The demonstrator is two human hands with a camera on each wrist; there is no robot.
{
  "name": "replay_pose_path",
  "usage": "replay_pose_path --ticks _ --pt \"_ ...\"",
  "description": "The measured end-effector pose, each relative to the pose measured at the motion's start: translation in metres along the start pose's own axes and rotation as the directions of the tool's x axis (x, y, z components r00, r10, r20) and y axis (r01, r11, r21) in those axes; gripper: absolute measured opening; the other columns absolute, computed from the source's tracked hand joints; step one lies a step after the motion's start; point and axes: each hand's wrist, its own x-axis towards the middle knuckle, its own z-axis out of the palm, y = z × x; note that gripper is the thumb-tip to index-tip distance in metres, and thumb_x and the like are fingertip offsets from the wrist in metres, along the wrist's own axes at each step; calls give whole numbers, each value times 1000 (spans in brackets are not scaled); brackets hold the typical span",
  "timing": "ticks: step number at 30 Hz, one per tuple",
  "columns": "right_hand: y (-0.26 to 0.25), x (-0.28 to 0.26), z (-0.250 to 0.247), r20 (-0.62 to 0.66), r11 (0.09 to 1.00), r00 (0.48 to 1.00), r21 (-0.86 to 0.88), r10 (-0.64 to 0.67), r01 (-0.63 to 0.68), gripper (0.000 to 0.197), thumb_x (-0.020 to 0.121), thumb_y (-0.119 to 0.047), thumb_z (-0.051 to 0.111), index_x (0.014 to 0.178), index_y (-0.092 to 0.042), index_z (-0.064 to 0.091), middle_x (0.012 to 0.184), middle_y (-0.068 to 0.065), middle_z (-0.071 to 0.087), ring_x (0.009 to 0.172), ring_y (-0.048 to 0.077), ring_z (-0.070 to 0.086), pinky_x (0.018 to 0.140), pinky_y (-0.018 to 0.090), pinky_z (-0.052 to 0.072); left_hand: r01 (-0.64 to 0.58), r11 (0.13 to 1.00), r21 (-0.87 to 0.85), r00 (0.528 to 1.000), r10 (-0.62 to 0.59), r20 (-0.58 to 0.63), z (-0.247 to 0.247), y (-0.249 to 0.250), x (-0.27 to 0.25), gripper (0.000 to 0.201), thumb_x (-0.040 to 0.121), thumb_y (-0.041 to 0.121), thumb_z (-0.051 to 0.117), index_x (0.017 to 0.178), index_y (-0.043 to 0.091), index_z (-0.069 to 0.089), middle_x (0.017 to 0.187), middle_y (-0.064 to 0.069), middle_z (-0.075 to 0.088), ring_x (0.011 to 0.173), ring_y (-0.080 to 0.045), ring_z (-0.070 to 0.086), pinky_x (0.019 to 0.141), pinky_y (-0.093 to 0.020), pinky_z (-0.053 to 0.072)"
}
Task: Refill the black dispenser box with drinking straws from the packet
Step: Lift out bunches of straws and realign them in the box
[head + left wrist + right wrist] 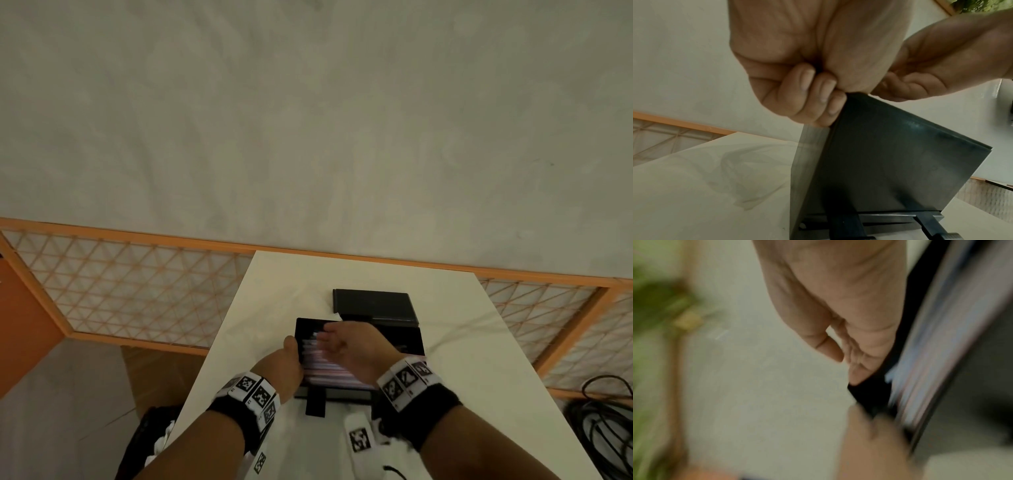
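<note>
While the black box [409, 337] stands open on the white worktop [274, 294], its left edge is held by the left hand [286, 365], thumb on the rim and fingers [807, 91] curled. The right hand [352, 349] is held over the straws [329, 371] lying inside, its grip spread and loose, though blurred. A black lid [375, 303] lies just behind the box.
</note>
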Motion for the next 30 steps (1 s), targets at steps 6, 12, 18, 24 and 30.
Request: replay_pose_path --ticks 6,12,18,24,30 --pt "16 28 26 53 836 980 514 191 -190 28 90 9 28 91 11 57 94 20 62 88 29 58 77 36 49 -45 999 -26 998 44 -33 2 -1 -7 28 92 11 36 119 2 34 95 -15 65 84 -34 63 60 -30 34" --pt "22 36 32 45 771 977 606 209 -193 28 91 7 29 85 10 57 77 18 69 82 27 59 62 35 57 -34 998 -43 999 33 -6 -2 4 -13 25 92 10 37 116 4 34 90 -12 63 89 -34 63 62 -30 33" --pt "30 46 30 17 745 977 645 212 -173 24 97 -5 34 97 5 55 88 16 66 83 24 60 67 33 51 -11 999 -51 1000 12 17 -6 6 -14 29 92 11 39 119 2 32 106 -19 64 93 -34 63 63 -29 34" --pt "31 56 23 -20 686 962 705 273 -179 27 98 -10 37 79 0 54 75 7 56 68 17 51 43 20 51 -14 999 -34 1000 15 20 -6 6 -14 31 92 12 38 120 3 31 105 -16 65 92 -33 64 65 -32 39" --pt "31 59 27 -9 686 964 704 265 -182 29 99 -12 35 84 3 55 66 12 66 71 19 56 40 25 53 -24 998 -52 1000 23 -7 1 1 -6 31 93 18 40 120 5 32 100 -13 65 91 -32 64 64 -31 39"
